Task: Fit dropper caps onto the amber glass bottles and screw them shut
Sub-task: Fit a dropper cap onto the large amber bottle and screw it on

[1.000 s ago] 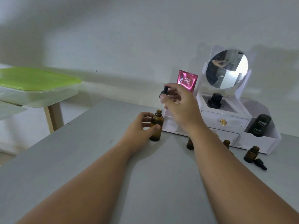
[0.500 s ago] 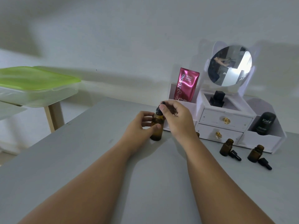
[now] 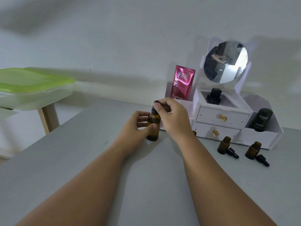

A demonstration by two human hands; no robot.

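An amber glass bottle (image 3: 152,128) stands upright on the grey table (image 3: 146,185). My left hand (image 3: 138,126) grips its body from the left. My right hand (image 3: 172,116) pinches a black dropper cap (image 3: 154,110) that sits on the bottle's neck. Two more open amber bottles (image 3: 224,145) (image 3: 252,150) stand to the right, each with a black dropper cap (image 3: 232,153) (image 3: 262,160) lying beside it. The top of another amber bottle (image 3: 194,132) peeks out behind my right wrist.
A white vanity organiser (image 3: 221,123) with drawers and a round mirror (image 3: 225,61) stands at the back right, holding a pink sachet (image 3: 183,82) and a black bottle (image 3: 261,119). A green-lidded plastic box (image 3: 32,88) sits on a stand at the left.
My right hand brought the dropper cap down from above onto the bottle's neck. My left hand has kept its hold on the bottle. The view shifted, bringing more bottles into sight.
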